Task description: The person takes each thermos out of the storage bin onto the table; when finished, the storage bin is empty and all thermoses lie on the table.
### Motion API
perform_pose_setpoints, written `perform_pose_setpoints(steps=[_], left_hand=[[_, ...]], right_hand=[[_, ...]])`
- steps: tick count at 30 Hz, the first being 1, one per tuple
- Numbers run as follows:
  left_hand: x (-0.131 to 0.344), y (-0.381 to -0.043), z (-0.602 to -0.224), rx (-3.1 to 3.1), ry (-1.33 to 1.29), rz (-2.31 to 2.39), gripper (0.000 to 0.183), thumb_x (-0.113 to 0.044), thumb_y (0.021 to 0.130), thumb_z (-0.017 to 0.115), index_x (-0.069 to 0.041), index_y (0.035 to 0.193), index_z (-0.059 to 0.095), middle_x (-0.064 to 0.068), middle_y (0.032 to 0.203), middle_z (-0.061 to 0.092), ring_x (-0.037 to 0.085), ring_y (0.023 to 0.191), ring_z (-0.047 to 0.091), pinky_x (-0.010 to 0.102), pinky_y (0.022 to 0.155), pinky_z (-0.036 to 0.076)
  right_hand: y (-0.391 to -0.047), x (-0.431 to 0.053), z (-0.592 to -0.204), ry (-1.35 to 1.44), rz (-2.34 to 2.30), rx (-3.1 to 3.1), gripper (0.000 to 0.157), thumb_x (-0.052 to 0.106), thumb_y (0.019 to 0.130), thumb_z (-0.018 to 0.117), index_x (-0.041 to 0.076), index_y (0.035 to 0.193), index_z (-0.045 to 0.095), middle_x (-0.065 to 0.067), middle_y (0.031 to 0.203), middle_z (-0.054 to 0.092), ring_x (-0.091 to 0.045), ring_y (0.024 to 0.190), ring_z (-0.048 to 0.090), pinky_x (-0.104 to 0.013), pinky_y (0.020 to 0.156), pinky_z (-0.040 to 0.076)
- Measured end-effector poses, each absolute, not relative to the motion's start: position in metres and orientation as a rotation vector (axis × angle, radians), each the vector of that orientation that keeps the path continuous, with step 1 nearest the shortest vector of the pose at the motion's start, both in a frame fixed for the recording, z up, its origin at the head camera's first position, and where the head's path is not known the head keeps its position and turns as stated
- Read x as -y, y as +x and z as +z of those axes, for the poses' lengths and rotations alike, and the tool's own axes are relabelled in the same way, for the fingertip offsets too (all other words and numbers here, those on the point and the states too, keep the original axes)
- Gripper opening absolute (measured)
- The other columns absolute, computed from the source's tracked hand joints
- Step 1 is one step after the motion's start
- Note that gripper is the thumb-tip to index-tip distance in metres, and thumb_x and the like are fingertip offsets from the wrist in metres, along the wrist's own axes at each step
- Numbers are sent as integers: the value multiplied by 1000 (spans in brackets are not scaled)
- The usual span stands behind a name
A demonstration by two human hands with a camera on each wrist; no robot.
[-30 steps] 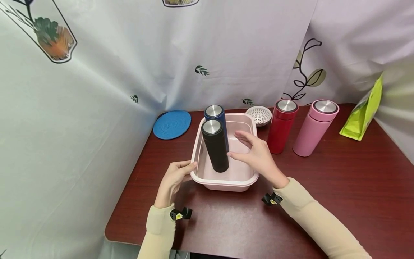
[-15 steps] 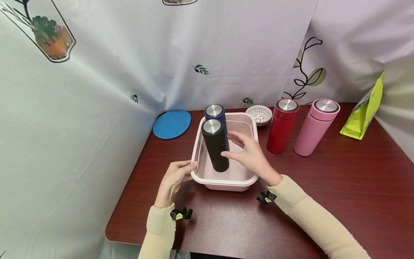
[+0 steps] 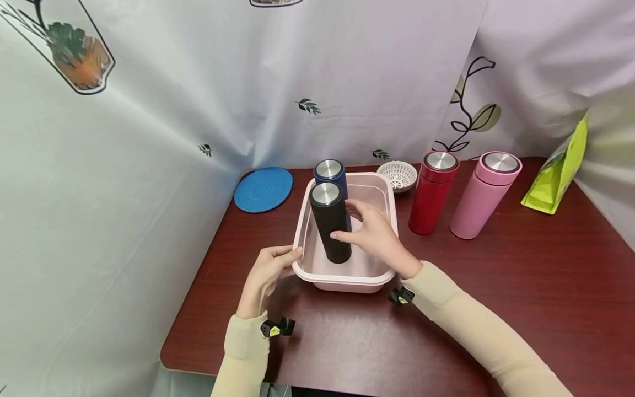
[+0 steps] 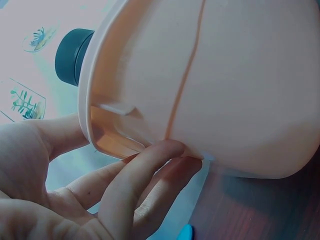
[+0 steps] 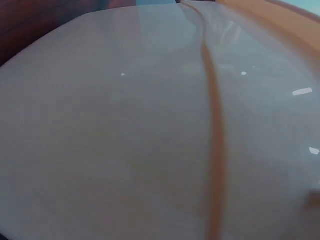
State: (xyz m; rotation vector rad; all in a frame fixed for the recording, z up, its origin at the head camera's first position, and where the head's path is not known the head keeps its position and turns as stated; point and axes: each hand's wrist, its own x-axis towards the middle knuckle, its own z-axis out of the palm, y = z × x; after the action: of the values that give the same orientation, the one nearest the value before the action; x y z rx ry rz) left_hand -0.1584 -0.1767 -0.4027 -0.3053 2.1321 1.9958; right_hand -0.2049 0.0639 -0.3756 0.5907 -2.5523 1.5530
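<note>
The black cylindrical metal-topped bottle (image 3: 327, 223), likely stiff and hefty, is suitably clasped mid-body by the right hand (image 3: 373, 230), the pink plastic tub (image 3: 347, 280) rim-pinched by the left hand (image 3: 268, 268).

Two bottles (image 3: 327, 218) in tub (image 3: 347, 279) (mat (image 3: 263, 189) left).

Unreadable in all 3 views: any text, label, brand, number or sign, whether on the black bottle (image 3: 328, 218), the pink tub (image 3: 347, 280) or the green packet (image 3: 558, 176).
</note>
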Motion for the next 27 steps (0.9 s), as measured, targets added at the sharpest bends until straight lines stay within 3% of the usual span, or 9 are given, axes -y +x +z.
perform_pose_setpoints(steps=[15, 23, 27], left_hand=[[178, -159, -401, -2125, -274, 1990, 41, -11, 93, 65, 12, 126, 59, 25, 113, 66, 20, 90, 68, 30, 76, 59], [178, -158, -400, -2123, -258, 1990, 40, -10, 92, 66, 13, 125, 59, 15, 102, 69, 17, 87, 69, 29, 75, 59], [177, -158, -401, -2128, -256, 1986, 40, -10, 92, 66, 13, 124, 59, 17, 104, 69, 19, 88, 69, 29, 75, 59]], right_hand=[[-209, -56, -374, 517, 1348, 2674, 80, 39, 72, 86, 4, 136, 53, -12, 130, 62, -30, 116, 61, -45, 98, 49], [-208, -55, -373, 497, 1274, 2713, 80, 42, 75, 83, 1, 137, 52, -15, 134, 58, -34, 120, 53, -51, 107, 36], [-207, -56, -374, 499, 1301, 2696, 77, 41, 75, 83, 3, 136, 54, -13, 131, 61, -31, 117, 57, -49, 104, 41]])
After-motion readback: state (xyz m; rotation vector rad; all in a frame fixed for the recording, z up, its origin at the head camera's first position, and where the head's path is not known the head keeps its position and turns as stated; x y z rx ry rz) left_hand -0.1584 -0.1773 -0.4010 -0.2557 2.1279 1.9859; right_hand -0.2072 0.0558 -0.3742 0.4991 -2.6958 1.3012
